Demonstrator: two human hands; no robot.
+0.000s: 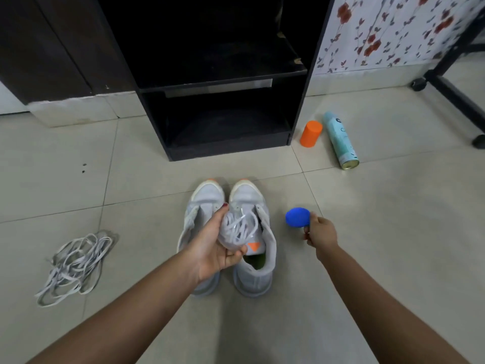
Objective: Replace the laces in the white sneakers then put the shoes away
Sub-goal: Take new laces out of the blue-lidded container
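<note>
A home room: tiled floor (367,232), black shelf unit (223,82), floral wallpaper (388,32).

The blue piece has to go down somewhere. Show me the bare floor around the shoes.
Widest bare tiles: right of the white sneakers, this side of the spray can. Also bare: the stretch between the sneakers and the loose laces, and a strip before the black shelf. Crowded beside the shelf, where the orange cap and can sit.

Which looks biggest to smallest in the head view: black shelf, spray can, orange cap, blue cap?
1. black shelf
2. spray can
3. orange cap and blue cap: these look about alike. The blue one is nearer the camera, so I won't rank them.
</note>
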